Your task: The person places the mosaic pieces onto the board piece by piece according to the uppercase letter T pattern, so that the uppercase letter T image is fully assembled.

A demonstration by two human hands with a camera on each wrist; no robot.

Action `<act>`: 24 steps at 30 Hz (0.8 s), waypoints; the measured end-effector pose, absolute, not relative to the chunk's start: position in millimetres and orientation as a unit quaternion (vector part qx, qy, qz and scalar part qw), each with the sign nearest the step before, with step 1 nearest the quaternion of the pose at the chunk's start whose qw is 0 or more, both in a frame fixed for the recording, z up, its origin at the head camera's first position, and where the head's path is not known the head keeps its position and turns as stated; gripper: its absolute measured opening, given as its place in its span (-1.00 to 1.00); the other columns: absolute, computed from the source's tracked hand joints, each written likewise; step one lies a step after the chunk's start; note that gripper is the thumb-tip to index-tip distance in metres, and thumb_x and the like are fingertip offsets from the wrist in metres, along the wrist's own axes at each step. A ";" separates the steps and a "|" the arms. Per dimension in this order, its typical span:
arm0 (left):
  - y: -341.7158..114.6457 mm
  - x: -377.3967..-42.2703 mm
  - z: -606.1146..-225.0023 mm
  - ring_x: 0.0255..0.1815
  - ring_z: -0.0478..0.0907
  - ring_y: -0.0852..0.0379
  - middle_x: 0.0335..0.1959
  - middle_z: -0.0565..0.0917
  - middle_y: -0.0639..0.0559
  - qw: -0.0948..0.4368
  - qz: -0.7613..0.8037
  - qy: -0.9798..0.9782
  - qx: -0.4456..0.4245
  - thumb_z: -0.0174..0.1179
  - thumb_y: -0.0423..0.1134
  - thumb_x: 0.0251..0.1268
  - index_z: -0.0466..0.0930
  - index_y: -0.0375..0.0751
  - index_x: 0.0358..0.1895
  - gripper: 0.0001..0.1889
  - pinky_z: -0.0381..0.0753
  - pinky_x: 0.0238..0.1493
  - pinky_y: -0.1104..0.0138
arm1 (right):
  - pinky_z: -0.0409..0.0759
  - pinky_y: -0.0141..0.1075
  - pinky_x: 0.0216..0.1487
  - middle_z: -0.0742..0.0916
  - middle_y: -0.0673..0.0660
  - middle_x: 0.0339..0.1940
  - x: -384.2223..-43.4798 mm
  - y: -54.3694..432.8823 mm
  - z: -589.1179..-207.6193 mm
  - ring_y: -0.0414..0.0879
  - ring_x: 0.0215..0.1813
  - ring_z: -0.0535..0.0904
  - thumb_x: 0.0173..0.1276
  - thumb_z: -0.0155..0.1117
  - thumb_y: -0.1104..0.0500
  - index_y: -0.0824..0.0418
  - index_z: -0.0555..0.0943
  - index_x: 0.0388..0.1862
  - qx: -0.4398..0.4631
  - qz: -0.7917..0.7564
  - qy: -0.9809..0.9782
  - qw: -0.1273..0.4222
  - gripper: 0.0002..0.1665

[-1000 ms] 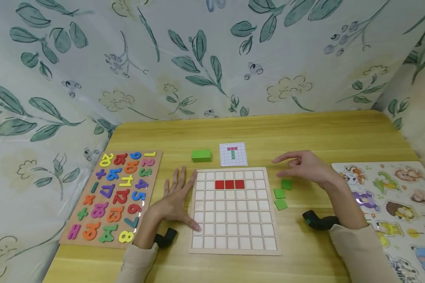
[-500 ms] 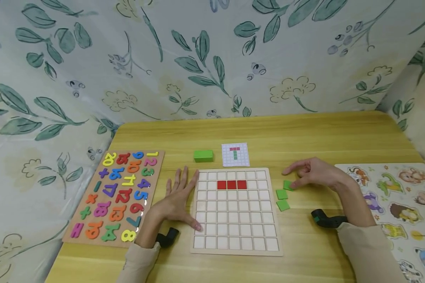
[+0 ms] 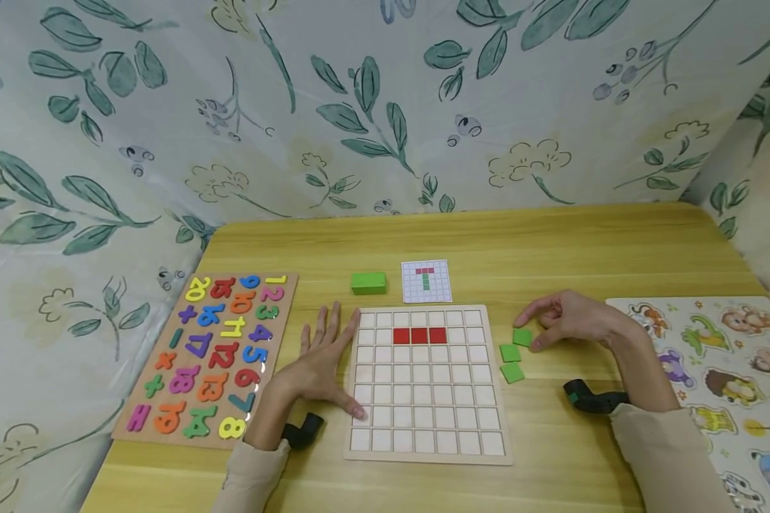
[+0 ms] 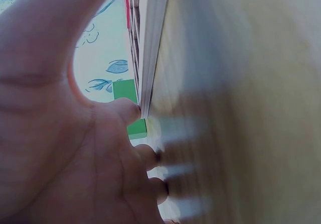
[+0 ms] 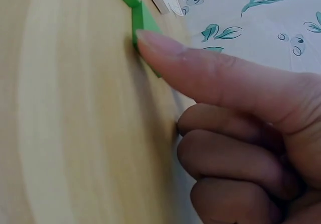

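Observation:
A wooden grid board (image 3: pixel 508 456) lies in the middle of the table, with three red tiles (image 3: pixel 419 335) in a row near its top. Along its left side my left hand (image 3: pixel 321 370) is spread, index fingertip at the upper left corner and thumb on the lower left cells. My right hand (image 3: pixel 571 318) pinches the farthest green tile (image 3: pixel 522 337) between thumb and index finger, right of the board. In the right wrist view the thumb (image 5: pixel 165 48) presses that tile's edge while the other fingers are curled in. Two more green tiles (image 3: pixel 511 362) lie just nearer.
Behind the board are a green block (image 3: pixel 368 283) and a pattern card (image 3: pixel 438 291) showing a red and green T. A number puzzle board (image 3: pixel 160 385) lies left, an animal puzzle board (image 3: pixel 674 313) right. A leaf-patterned cloth (image 3: pixel 385 178) stands behind the table.
My right hand has come down to the farthest green tile, its thumb and index finger closing on the tile's edges. My left hand stays at the board. The head view has shifted slightly.

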State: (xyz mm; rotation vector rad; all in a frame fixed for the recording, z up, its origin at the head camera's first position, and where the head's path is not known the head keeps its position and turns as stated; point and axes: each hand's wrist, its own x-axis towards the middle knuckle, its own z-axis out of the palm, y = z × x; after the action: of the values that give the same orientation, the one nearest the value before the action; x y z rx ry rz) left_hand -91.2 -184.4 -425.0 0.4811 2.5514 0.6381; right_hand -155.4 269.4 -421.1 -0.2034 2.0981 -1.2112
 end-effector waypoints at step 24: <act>-184.3 -91.2 -424.9 0.66 -0.73 -0.35 0.67 -0.61 -0.29 0.231 0.227 0.929 0.176 0.74 0.17 -0.35 -0.41 -0.06 0.71 0.65 -0.63 0.54 -0.40 | 0.22 -0.34 -0.42 0.37 -0.06 -0.60 -155.7 256.6 -421.2 -0.21 -0.53 0.23 0.17 0.60 0.21 0.39 0.62 0.15 -0.071 -0.446 0.841 0.297 -0.41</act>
State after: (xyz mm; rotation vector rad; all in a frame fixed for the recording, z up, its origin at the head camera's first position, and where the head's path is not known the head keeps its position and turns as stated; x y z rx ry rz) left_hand -91.2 -184.3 -424.9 0.4846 2.5559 0.6250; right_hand -155.7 256.6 -421.2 -0.1879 2.2363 -1.1852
